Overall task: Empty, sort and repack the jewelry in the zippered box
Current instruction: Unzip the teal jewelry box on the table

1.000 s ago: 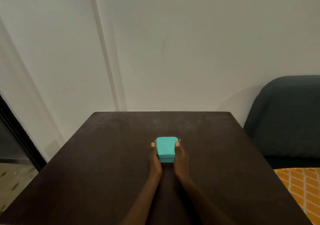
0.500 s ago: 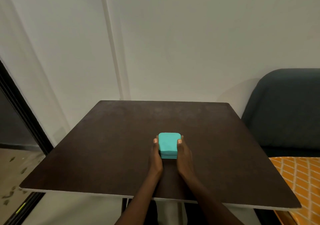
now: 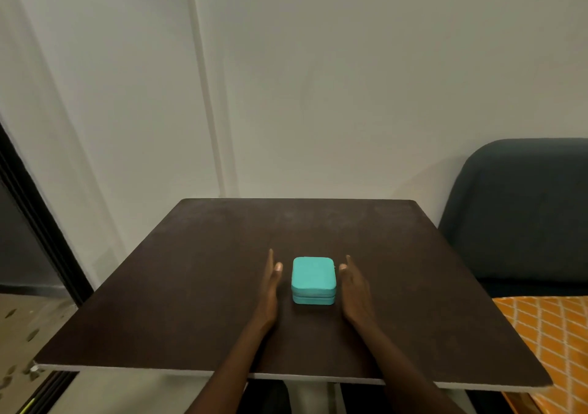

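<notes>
Matte dark table (image 3: 197, 286) bears a rounded teal zippered box (image 3: 313, 278); flat-fingered left hand (image 3: 269, 289) and right hand (image 3: 353, 289) flank it, apart.

Dark brown tabletop (image 3: 197, 286) against a pale wall (image 3: 350, 79); dark upholstered chair (image 3: 521, 216) at right, orange patterned cloth (image 3: 553, 343) below it.

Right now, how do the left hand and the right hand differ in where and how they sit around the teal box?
The left hand lies left of the teal box, the right hand lies right of it. The left hand's fingertips reach slightly farther up the table than the right hand's. Both are open with straight fingers, palms facing the box, apart from its sides.
</notes>
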